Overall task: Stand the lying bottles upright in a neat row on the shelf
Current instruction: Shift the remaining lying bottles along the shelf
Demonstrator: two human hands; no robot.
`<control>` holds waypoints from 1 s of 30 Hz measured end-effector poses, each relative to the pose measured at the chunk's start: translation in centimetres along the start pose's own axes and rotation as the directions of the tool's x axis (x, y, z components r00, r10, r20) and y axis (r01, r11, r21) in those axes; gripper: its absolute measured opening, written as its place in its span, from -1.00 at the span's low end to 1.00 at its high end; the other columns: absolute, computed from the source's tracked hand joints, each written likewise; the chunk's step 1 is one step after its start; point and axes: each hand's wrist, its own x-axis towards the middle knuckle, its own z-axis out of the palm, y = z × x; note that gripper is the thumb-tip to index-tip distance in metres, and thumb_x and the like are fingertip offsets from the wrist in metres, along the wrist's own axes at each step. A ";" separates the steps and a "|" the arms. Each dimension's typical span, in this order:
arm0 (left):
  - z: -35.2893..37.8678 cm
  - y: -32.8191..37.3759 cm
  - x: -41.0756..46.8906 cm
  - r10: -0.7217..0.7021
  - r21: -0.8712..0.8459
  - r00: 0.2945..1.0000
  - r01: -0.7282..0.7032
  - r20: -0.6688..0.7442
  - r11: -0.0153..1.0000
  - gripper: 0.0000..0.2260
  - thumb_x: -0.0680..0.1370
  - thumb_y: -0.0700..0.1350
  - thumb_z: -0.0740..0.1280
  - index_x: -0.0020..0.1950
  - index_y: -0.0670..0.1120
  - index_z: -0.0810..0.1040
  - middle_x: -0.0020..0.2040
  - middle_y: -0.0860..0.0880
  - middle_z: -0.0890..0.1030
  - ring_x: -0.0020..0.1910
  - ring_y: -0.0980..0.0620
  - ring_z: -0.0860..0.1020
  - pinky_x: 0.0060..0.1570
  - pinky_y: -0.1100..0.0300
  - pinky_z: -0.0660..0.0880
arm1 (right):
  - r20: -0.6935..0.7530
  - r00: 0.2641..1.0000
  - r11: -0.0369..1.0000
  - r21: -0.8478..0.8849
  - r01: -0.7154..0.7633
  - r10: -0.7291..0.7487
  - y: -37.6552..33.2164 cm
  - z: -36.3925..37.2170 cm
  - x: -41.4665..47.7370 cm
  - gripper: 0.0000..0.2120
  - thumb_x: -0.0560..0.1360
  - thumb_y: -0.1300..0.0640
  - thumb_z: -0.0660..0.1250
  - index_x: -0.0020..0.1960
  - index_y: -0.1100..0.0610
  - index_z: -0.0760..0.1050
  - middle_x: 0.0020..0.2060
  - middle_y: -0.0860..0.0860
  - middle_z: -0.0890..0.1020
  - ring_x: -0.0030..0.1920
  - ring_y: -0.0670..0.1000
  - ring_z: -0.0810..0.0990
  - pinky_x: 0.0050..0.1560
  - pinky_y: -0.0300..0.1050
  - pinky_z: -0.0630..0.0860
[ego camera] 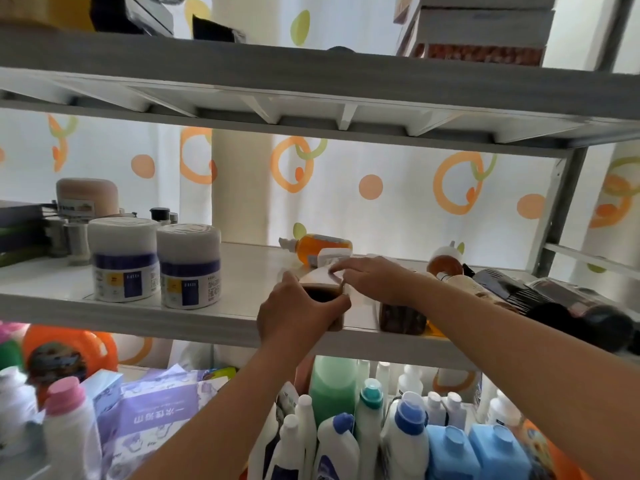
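Two white jars with purple labels stand side by side on the left of the middle shelf. At its front edge are two brown bottles. One brown bottle is upright in the hands. The second brown bottle stands just to its right, partly hidden under the right forearm. One orange bottle lies on its side at the back, its nozzle pointing left. Further right, more bottles and dark things overlap too much to count.

The left hand is wrapped round the body of the held bottle, thumb on the near side. The right hand reaches across, fingers bent over the bottle's white top and thumb beneath it, pinching it.

The held bottle has dark brown liquid in it, and the lying one orange liquid.
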 end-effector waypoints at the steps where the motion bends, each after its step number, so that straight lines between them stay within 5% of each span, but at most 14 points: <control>1: 0.1 0.1 0.1 -0.004 0.019 1.000 0.004 0.009 1.000 -0.24 0.29 0.40 0.34 0.30 -0.05 0.31 0.17 -0.03 0.55 0.10 -0.05 0.55 -0.11 0.19 0.46 | 0.008 1.000 1.000 0.001 0.014 -0.014 -0.1 -0.2 -0.3 -0.66 0.53 -0.02 0.05 0.21 -0.10 0.48 0.29 -0.02 0.50 0.25 0.04 0.42 0.31 0.03 0.31; 7: 0.7 0.9 1.1 -0.017 0.085 0.993 0.008 0.114 0.996 -0.26 0.30 0.37 0.35 0.27 -0.10 0.32 0.09 -0.06 0.55 0.05 -0.07 0.54 -0.15 0.14 0.44 | 0.018 0.999 0.993 -0.110 0.036 -0.035 0.4 -0.7 -1.1 -0.53 0.41 -0.33 0.13 0.22 -0.16 0.47 0.22 -0.06 0.54 0.22 0.00 0.46 0.27 0.03 0.37; 18: 2.2 -0.3 3.6 0.115 -0.094 0.941 -0.089 0.319 0.992 -0.42 0.36 0.28 0.38 0.15 -0.10 0.36 0.01 -0.01 0.53 -0.06 0.03 0.50 -0.18 0.21 0.41 | 0.026 0.997 0.963 -0.258 0.082 -0.078 1.9 -0.4 -1.3 -0.77 0.58 0.02 0.10 0.08 0.07 0.48 0.00 0.03 0.57 0.02 0.04 0.48 0.13 -0.02 0.41; 25: 2.8 -0.9 4.0 0.233 -0.275 0.899 -0.134 0.371 0.952 -0.46 0.44 0.15 0.38 0.36 0.06 0.31 0.21 -0.09 0.55 0.13 -0.05 0.53 0.05 0.11 0.52 | 0.024 0.996 0.953 -0.288 0.094 -0.091 1.7 -0.5 -1.7 -0.79 0.58 0.08 0.11 0.07 0.12 0.47 -0.05 0.04 0.55 -0.04 0.02 0.47 0.03 -0.10 0.42; 30: 3.1 -0.8 3.6 0.250 -0.279 0.904 -0.155 0.348 0.948 -0.47 0.45 0.16 0.38 0.36 0.07 0.33 0.18 -0.09 0.57 0.02 0.01 0.51 -0.01 0.12 0.53 | 0.020 0.995 0.951 -0.293 0.104 -0.102 1.6 -0.8 -2.4 -0.80 0.58 0.12 0.11 0.04 0.17 0.48 -0.05 0.08 0.54 -0.02 0.05 0.48 0.06 -0.05 0.44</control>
